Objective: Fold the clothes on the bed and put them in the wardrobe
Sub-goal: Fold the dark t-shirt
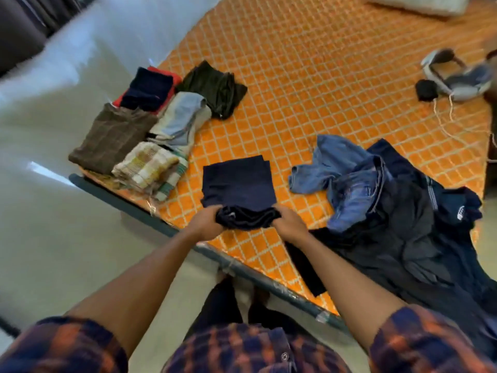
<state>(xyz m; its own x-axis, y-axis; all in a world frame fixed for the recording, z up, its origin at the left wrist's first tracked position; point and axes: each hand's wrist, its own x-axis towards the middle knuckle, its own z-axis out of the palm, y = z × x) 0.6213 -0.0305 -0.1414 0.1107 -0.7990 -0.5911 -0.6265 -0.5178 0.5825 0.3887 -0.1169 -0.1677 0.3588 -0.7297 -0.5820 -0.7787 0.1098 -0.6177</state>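
A navy garment (pixel 239 184) lies partly folded near the front edge of the orange bed (pixel 322 90). My left hand (pixel 207 222) and my right hand (pixel 289 224) both grip its bunched near end. Several folded clothes sit at the bed's left corner: a brown checked one (pixel 113 138), a pale plaid one (pixel 148 168), a light blue-grey one (pixel 180 119), a dark green one (pixel 215 90) and a navy one on red (pixel 148 88). Unfolded blue jeans (pixel 347 176) and a heap of dark clothes (pixel 408 232) lie to my right.
A grey headset with a cable (pixel 457 76) and a small black object (pixel 426 90) rest at the bed's far right. A white pillow (pixel 419 4) lies at the far end. Pale floor (pixel 53 211) stretches to the left, with dark furniture (pixel 24 28) at the top left.
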